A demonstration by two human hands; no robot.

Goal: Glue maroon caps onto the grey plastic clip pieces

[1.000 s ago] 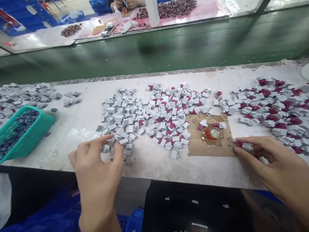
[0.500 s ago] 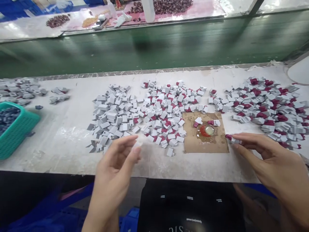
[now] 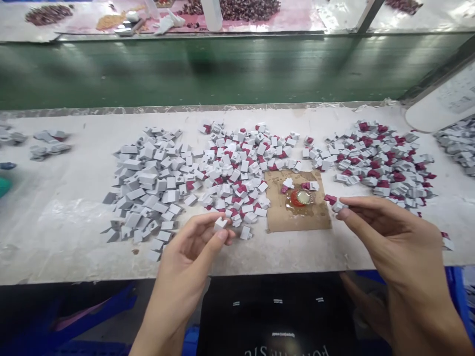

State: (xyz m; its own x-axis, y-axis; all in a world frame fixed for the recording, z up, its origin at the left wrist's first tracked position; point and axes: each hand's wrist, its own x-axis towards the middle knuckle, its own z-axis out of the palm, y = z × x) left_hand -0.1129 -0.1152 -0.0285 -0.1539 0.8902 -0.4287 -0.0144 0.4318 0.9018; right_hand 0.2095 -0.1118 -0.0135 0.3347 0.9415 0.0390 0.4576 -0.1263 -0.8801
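My left hand point(image 3: 200, 247) pinches a small light-grey plastic piece point(image 3: 220, 223) between thumb and fingers, just above the table. My right hand point(image 3: 386, 232) grips a grey plastic piece with a maroon part point(image 3: 337, 204) at its fingertips; the maroon end points left. Between the hands lies a brown cardboard square point(image 3: 278, 217), wet in its middle. On it sit a small round red-and-clear object point(image 3: 302, 198) in a puddle of liquid and two grey-and-maroon pieces point(image 3: 309, 186). A heap of plain grey pieces point(image 3: 144, 183) spreads left of the cardboard.
Mixed grey-and-maroon pieces point(image 3: 237, 168) lie behind and left of the cardboard, and another such heap point(image 3: 382, 158) is at the right. A white cylindrical container point(image 3: 441, 99) leans in at the far right. Behind runs a green strip point(image 3: 222, 74); the table's front edge point(image 3: 92, 282) is near me.
The view has shifted to the right. My left hand's grey piece, blurred before, now shows clearly. My right hand still holds its piece, now raised slightly near the cardboard's right edge.
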